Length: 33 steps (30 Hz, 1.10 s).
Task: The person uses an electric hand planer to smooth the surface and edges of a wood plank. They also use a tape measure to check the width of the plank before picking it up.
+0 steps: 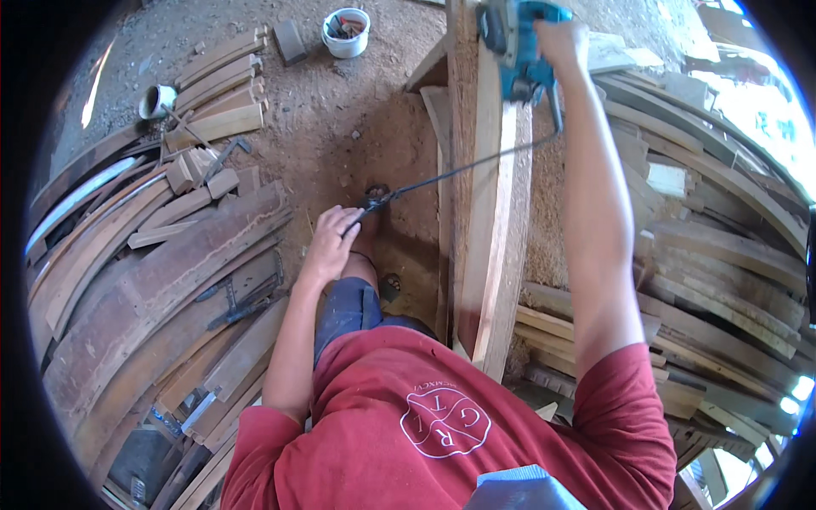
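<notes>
My right hand (561, 42) grips the handle of a blue-green electric planer (514, 47) far out at arm's length. The planer rests on a long pale plank (489, 212) that runs away from me. The tool's black power cord (459, 170) stretches from the planer back to my left hand (331, 238), which holds the cord near my raised knee. Sawdust lies thick beside the plank on the right.
Stacked curved boards (144, 280) fill the left side, with metal clamps (238, 293) lying on them. More cut boards (722, 280) pile up on the right. A white bucket (346, 32) and short wood blocks (217, 85) sit on the dirt floor ahead.
</notes>
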Available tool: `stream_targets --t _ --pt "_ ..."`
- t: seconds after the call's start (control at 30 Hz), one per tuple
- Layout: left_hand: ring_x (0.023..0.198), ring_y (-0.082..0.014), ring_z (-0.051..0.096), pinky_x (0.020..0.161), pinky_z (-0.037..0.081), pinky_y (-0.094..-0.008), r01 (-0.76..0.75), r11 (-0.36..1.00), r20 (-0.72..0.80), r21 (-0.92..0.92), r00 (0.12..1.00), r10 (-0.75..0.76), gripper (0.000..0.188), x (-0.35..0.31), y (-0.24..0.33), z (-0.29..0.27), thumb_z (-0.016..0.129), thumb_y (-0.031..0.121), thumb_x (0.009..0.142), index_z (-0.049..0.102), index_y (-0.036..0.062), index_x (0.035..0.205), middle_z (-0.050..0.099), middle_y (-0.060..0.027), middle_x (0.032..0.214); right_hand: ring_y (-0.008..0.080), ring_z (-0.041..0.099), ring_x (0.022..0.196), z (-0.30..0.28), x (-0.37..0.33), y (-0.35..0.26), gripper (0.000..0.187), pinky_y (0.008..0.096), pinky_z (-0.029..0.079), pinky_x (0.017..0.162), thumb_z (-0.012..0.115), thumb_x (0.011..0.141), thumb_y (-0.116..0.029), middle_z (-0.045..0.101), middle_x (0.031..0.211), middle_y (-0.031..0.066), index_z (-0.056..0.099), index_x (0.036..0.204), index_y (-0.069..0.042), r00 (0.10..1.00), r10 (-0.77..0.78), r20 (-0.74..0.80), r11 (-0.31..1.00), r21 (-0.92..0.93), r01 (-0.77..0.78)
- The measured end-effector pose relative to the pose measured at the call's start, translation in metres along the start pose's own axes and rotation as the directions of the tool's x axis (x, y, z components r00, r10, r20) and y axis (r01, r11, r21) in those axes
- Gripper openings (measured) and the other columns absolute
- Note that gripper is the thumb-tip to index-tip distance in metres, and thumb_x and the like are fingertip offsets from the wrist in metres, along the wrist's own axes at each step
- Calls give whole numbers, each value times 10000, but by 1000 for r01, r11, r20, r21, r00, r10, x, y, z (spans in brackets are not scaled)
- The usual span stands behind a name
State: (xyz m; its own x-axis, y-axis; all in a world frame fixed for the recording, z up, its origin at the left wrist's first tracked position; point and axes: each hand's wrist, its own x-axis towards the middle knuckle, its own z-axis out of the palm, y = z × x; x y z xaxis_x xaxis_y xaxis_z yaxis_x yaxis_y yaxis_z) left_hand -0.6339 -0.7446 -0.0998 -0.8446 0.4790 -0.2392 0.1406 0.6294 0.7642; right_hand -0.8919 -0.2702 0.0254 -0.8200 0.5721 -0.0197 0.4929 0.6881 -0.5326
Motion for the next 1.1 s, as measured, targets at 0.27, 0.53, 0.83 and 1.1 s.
stream_targets --t 0.27,0.53,0.83,1.1 --pt "1392 -398 489 1217 372 -488 -115 993 59 33 992 113 377 -86 -9 19 625 158 1017 661 69 1381 647 -152 1401 412 716 940 -94 -431 82 265 460 543 843 667 862 -28 727 984 233 666 1125 -5 998 56 -12 993 100 -55" --pt "1467 -408 429 1233 358 -492 -269 962 521 -39 816 249 405 -161 47 84 618 225 1036 647 53 1402 601 -168 1470 310 769 851 -157 -727 153 396 388 581 771 736 833 -3 748 932 198 658 1221 1 913 399 79 897 175 -407" --pt "1425 -415 464 1203 393 -487 -194 980 268 -44 943 198 370 -132 12 72 593 184 1053 644 82 1405 615 -145 1447 340 754 822 -116 -546 103 331 429 558 755 711 842 -33 723 895 233 659 1166 10 968 250 -5 954 175 -245" --pt "1421 -416 462 1212 377 -487 -77 995 184 -68 979 89 373 -81 4 49 592 176 1058 634 86 1417 619 -145 1443 386 738 810 -81 -358 47 217 448 547 758 677 847 -44 712 838 245 694 1055 15 986 161 -38 975 162 -153"
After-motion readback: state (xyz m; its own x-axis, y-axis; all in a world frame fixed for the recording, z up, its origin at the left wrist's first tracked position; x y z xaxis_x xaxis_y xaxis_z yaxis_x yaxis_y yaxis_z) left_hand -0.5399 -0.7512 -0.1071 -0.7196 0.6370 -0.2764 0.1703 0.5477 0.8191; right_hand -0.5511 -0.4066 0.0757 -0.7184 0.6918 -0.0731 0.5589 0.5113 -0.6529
